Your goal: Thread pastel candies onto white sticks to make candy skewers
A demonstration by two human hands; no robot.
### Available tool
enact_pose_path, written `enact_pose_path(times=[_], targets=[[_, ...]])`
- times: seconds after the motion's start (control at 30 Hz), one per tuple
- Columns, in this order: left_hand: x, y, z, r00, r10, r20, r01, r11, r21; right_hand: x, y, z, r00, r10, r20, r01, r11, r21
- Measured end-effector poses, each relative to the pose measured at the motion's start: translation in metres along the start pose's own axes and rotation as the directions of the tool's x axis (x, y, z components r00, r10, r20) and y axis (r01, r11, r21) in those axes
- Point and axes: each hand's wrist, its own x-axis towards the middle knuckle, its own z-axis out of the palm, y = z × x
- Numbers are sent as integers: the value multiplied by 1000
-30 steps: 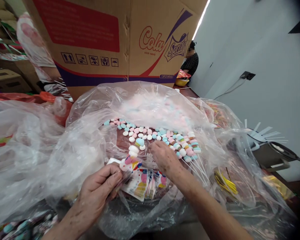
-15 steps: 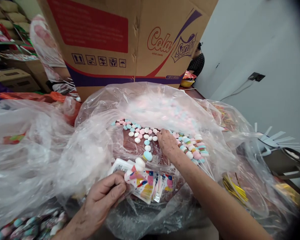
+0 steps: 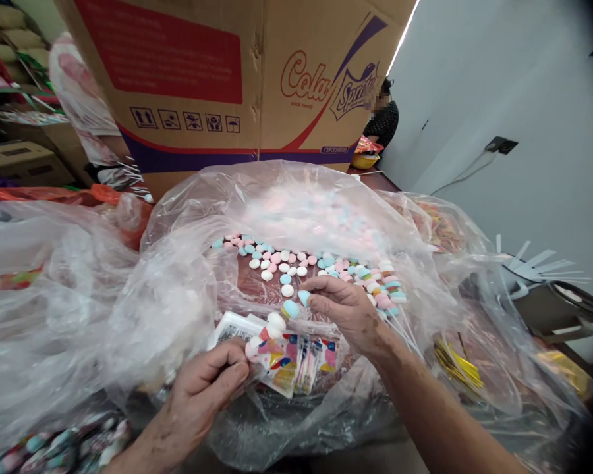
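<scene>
The blue candy [image 3: 304,298] sits pinched in the right hand's [image 3: 348,313] narrow grip, just beside the row of candies [image 3: 277,324] whose near end the left hand [image 3: 217,375] clasps. It looks light, soft and easily dented; gentle fingertips on its sides should suit. Loose candies [image 3: 267,275] lie beyond on the surface [image 3: 247,282].

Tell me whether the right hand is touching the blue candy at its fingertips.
Touching. The head view shows it: the right hand pinches the blue candy, with no gap visible between them.
</scene>
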Motion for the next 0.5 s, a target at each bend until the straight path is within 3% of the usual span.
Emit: enact_pose_path(times=[0.33,0.5], targets=[[0,5,5,1000,22,20,-23,997,72,-4,2,-1,993,-118,18,119,990,-75],[-2,2,4,997,74,35,-78,990,118,-3,4,1,970,-231,73,239,962,-132]])
